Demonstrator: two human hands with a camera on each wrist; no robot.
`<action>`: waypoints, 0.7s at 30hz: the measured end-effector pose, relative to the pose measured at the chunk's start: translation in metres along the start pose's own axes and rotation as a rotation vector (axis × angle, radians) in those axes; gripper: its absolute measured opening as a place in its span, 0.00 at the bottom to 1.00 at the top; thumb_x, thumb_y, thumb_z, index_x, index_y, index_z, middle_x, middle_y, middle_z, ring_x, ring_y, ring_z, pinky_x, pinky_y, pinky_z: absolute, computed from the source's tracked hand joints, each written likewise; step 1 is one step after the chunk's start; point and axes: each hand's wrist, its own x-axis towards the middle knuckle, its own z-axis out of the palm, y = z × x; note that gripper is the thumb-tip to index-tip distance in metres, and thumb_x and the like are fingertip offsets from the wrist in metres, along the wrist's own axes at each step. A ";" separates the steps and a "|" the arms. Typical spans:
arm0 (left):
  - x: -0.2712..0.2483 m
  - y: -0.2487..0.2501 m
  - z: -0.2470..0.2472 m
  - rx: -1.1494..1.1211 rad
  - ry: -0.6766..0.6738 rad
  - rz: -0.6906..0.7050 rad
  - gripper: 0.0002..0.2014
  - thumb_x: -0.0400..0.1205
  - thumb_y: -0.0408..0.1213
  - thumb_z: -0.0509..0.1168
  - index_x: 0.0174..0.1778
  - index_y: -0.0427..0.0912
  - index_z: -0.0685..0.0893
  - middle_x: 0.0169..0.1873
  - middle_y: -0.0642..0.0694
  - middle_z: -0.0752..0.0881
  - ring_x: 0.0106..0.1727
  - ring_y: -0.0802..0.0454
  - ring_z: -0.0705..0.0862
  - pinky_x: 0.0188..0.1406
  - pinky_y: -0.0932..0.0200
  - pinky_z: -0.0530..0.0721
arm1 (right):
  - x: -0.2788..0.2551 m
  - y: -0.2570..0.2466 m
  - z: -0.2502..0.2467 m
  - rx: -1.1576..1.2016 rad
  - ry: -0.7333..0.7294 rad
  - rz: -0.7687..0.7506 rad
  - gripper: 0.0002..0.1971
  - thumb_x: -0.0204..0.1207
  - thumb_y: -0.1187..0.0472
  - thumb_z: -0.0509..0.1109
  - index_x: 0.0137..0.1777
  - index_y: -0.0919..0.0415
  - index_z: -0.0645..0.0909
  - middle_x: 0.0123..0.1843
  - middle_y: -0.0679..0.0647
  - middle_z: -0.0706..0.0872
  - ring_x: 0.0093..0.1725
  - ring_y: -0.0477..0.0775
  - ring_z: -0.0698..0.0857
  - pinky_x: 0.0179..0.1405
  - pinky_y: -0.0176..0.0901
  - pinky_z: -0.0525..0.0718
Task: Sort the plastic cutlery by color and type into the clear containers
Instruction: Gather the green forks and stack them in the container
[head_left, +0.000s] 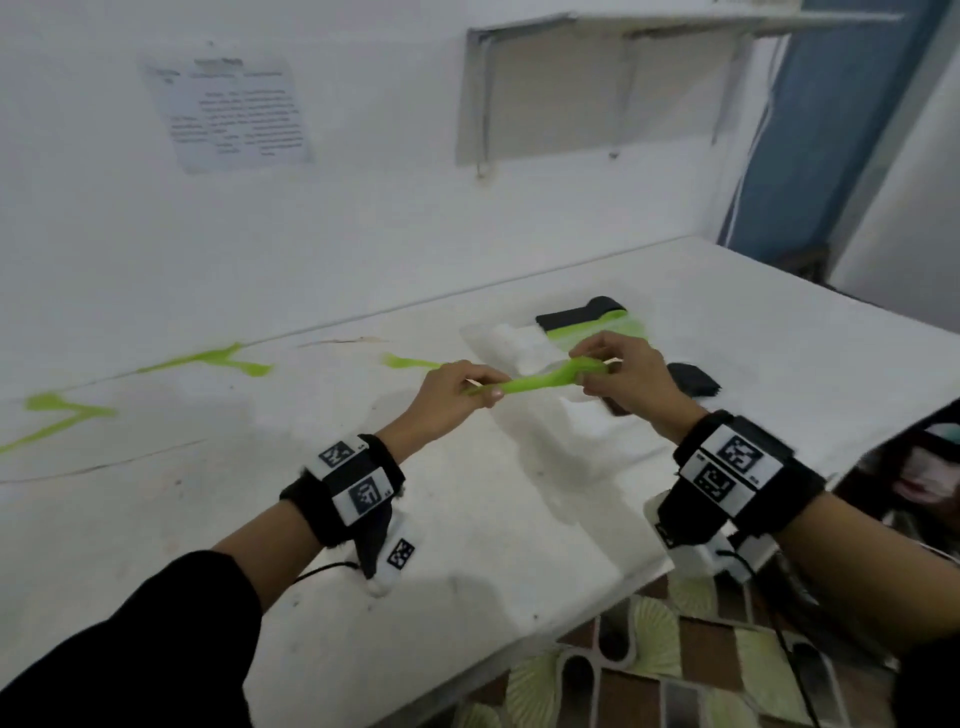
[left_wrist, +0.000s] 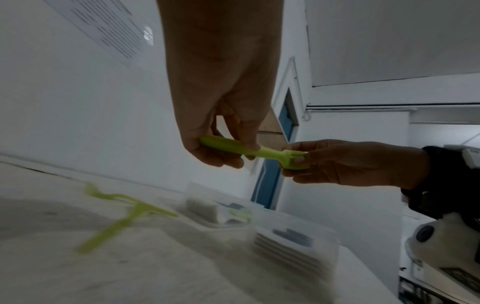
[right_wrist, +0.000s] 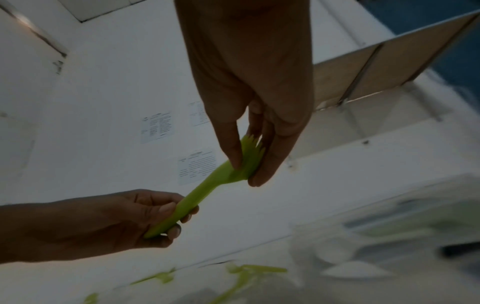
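A lime-green plastic fork (head_left: 540, 382) is held level above the white table by both hands. My left hand (head_left: 483, 387) pinches the handle end, seen close up in the left wrist view as fork (left_wrist: 249, 151) under the left hand (left_wrist: 228, 154). My right hand (head_left: 592, 371) pinches the tined head; in the right wrist view the right hand (right_wrist: 246, 164) has thumb and fingers on either side of the tines of the fork (right_wrist: 205, 189). Whether a second fork is stacked there I cannot tell. Behind the hands are clear containers (head_left: 519, 343) with black cutlery (head_left: 576, 312) and green cutlery (head_left: 597, 327).
Loose green cutlery (head_left: 208, 358) lies on the table's left side, with more pieces (head_left: 57, 410) nearer the left edge. Another black batch (head_left: 693, 379) is beyond my right hand. The table edge (head_left: 519, 654) runs diagonally at the lower right over a patterned floor.
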 end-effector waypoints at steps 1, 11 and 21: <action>0.007 0.008 0.016 0.019 -0.009 0.018 0.10 0.77 0.31 0.70 0.50 0.50 0.86 0.39 0.49 0.83 0.40 0.59 0.84 0.55 0.57 0.78 | -0.003 0.009 -0.015 -0.018 0.019 0.011 0.11 0.69 0.73 0.73 0.46 0.58 0.83 0.43 0.56 0.85 0.36 0.52 0.82 0.41 0.46 0.85; 0.051 0.063 0.130 0.239 -0.039 0.117 0.12 0.79 0.28 0.65 0.56 0.42 0.87 0.42 0.53 0.80 0.50 0.57 0.75 0.43 0.69 0.69 | 0.012 0.084 -0.120 -0.249 0.039 0.038 0.09 0.66 0.70 0.76 0.47 0.63 0.86 0.41 0.53 0.85 0.43 0.48 0.82 0.37 0.18 0.75; 0.107 0.062 0.140 0.458 -0.229 0.069 0.13 0.81 0.31 0.66 0.60 0.38 0.85 0.57 0.43 0.87 0.58 0.48 0.83 0.59 0.64 0.75 | 0.070 0.107 -0.153 -0.422 -0.249 -0.039 0.07 0.67 0.70 0.73 0.43 0.59 0.83 0.38 0.54 0.84 0.36 0.54 0.83 0.35 0.38 0.81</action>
